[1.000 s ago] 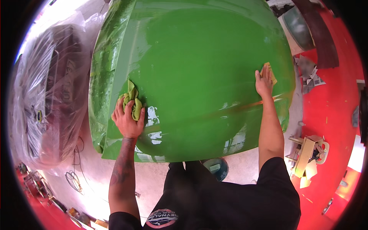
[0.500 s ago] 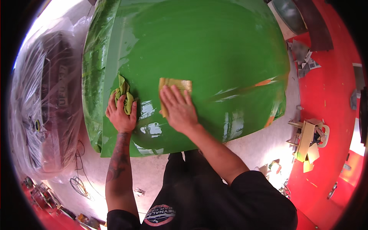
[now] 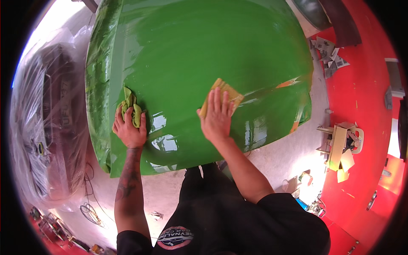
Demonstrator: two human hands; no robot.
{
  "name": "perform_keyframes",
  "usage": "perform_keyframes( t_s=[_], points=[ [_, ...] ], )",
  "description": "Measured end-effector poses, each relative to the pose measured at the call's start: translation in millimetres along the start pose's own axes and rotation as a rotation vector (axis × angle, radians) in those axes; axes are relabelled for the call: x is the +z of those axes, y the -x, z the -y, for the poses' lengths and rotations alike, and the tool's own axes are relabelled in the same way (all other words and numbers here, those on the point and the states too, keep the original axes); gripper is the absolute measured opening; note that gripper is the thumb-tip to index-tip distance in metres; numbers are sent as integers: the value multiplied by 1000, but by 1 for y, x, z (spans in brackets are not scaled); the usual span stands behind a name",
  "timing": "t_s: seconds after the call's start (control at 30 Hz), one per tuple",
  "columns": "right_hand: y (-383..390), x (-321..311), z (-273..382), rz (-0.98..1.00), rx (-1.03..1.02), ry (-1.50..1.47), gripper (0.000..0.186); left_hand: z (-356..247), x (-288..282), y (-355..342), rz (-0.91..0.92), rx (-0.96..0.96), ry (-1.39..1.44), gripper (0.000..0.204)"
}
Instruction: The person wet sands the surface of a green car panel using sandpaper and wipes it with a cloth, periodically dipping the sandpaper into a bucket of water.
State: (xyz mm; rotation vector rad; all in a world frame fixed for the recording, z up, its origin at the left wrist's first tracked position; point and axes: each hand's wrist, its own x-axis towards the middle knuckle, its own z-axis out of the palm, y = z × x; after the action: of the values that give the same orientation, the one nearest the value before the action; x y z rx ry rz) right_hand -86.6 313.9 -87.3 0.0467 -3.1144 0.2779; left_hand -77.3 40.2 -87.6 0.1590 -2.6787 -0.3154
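Observation:
A large glossy green curved panel, like a car bonnet, fills the middle, with streaks of orange on its right side. My left hand is closed on a crumpled yellow-green cloth on the panel's left part, near its lower edge. Right of centre, my right hand holds a square yellow pad against the surface, fingers stretched over it and thumb along its side; the pad's underside is hidden.
A bulky object wrapped in clear plastic stands close on the left, cables beside it on the floor. On the red floor at right lie paper scraps and a cardboard box with clutter. My legs are below the panel's near edge.
My right hand has swept the pad from the panel's right side toward the middle, then slightly back rightward. My left hand stays on the cloth. The whole view has shifted a little.

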Motion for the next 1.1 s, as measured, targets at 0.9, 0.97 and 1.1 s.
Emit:
perform_keyframes(
  t_s=[0.9, 0.97, 1.1],
  points=[
    [-9, 34, 109, 61, -594, -35, 59, 3, 8, 0, 40, 27, 23, 45],
    [-36, 20, 72, 85, -571, -81, 61, 11, -4, 4, 49, 11, 13, 45],
    [-108, -14, -51, 45, -218, 15, 64, 5, -6, -1, 34, 28, 34, 44]
  ],
)
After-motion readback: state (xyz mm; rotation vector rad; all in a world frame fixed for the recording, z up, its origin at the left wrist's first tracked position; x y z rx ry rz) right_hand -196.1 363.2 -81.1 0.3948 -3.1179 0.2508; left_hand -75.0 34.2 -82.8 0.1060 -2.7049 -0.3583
